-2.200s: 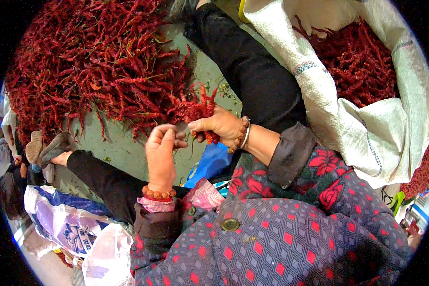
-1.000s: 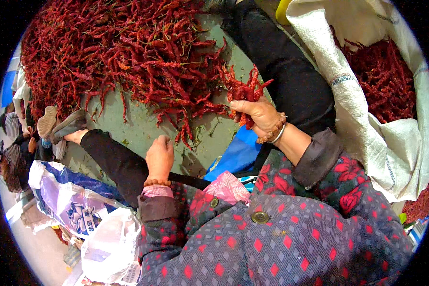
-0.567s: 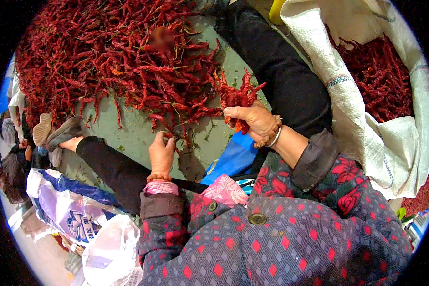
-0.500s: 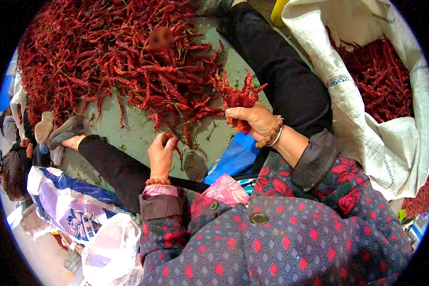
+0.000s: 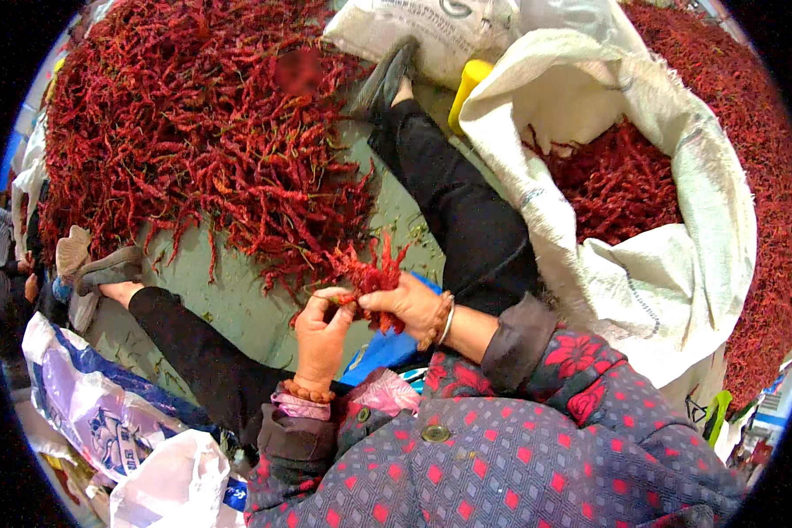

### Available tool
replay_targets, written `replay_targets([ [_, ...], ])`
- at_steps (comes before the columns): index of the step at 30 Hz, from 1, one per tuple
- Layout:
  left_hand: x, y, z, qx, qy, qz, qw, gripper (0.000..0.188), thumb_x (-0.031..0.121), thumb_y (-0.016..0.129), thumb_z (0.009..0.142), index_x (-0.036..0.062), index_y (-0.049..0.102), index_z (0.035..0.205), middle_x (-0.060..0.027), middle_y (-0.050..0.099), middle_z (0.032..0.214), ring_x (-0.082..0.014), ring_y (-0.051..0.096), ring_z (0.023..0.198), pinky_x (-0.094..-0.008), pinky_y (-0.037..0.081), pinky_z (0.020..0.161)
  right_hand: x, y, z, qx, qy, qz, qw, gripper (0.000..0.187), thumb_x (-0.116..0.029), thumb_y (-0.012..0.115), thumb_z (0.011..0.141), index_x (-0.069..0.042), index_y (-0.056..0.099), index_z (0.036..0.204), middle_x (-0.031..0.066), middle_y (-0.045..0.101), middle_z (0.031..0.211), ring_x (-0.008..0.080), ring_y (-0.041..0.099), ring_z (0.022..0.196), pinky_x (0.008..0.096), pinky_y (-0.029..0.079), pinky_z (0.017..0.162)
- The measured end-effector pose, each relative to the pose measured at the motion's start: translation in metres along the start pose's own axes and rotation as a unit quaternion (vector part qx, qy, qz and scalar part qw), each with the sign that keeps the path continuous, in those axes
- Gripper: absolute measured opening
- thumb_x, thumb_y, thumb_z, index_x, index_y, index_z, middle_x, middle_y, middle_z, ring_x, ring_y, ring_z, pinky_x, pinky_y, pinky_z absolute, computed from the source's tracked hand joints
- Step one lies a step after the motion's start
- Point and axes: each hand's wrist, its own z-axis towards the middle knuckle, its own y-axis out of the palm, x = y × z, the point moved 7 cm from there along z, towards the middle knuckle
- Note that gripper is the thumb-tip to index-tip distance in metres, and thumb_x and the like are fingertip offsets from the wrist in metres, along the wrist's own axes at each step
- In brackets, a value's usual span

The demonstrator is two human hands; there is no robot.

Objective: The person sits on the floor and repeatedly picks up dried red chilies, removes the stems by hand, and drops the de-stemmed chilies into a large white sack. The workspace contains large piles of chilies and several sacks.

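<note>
Red chilies fill the clenched right hand, the left hand pinching one thumb-to-finger just beside it.

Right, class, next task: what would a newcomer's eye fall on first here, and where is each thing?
First, probably the big heap of red chilies spread over the floor at upper left. Next, the open white sack at right, with more chilies inside. Then the hands near the centre: the right hand grips a bunch of chilies, and the left hand is right beside it, fingertips pinched together.
</note>
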Motion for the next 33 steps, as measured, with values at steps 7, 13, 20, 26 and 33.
replay_targets([
  [7, 0.032, -0.006, -0.012, 0.078, 0.030, 0.004, 0.996, 0.004, 0.004, 0.052, 0.079, 0.0011, 0.055, 0.079, -0.0016, 0.055, 0.075, -0.0079, 0.048, 0.063, -0.0227, 0.042, 0.057, -0.012, 0.007, -0.018, 0.016, -0.043, -0.181, 0.982, 0.018, -0.024, 0.063, 0.070, -0.011, 0.057, 0.080, -0.0037, 0.050, 0.060, 0.0061, 0.043, 0.047, 0.0221, 0.034, 0.041],
  [13, 0.023, -0.013, -0.026, 0.133, -0.017, -0.089, 0.987, 0.006, 0.005, 0.057, 0.076, 0.0024, 0.054, 0.072, 0.0029, 0.047, 0.060, -0.0048, 0.039, 0.053, -0.0213, 0.033, 0.049, 0.013, -0.008, -0.003, 0.017, -0.037, -0.268, 0.962, 0.023, -0.025, 0.062, 0.074, -0.007, 0.057, 0.088, 0.0008, 0.057, 0.065, 0.0094, 0.048, 0.051, 0.0233, 0.036, 0.041],
  [20, 0.004, -0.020, -0.037, -0.010, -0.157, -0.146, 0.977, 0.007, 0.004, 0.058, 0.073, -0.0009, 0.055, 0.070, -0.0042, 0.052, 0.058, -0.0122, 0.047, 0.048, -0.0242, 0.038, 0.046, -0.024, 0.027, -0.028, -0.108, -0.279, -0.495, 0.816, 0.022, -0.019, 0.059, 0.076, -0.008, 0.053, 0.095, 0.0055, 0.053, 0.081, 0.0194, 0.051, 0.072, 0.0311, 0.041, 0.064],
  [26, 0.040, -0.019, -0.045, -0.056, 0.012, 0.217, 0.974, 0.013, 0.010, 0.060, 0.074, -0.0013, 0.060, 0.081, -0.0039, 0.057, 0.064, -0.0126, 0.050, 0.049, -0.0258, 0.036, 0.044, -0.014, 0.038, -0.032, -0.129, -0.184, -0.553, 0.803, 0.043, -0.014, 0.056, 0.072, -0.017, 0.047, 0.114, 0.0128, 0.058, 0.095, 0.0305, 0.055, 0.088, 0.0339, 0.043, 0.072],
  [33, 0.049, -0.016, -0.063, -0.060, -0.018, 0.103, 0.993, 0.013, 0.011, 0.056, 0.075, 0.0013, 0.058, 0.084, -0.0075, 0.058, 0.067, -0.0147, 0.051, 0.051, -0.0254, 0.038, 0.045, -0.024, 0.052, -0.046, -0.156, -0.221, -0.536, 0.799, 0.034, -0.018, 0.056, 0.074, -0.012, 0.050, 0.107, 0.0138, 0.057, 0.094, 0.0316, 0.055, 0.085, 0.0359, 0.044, 0.071],
])
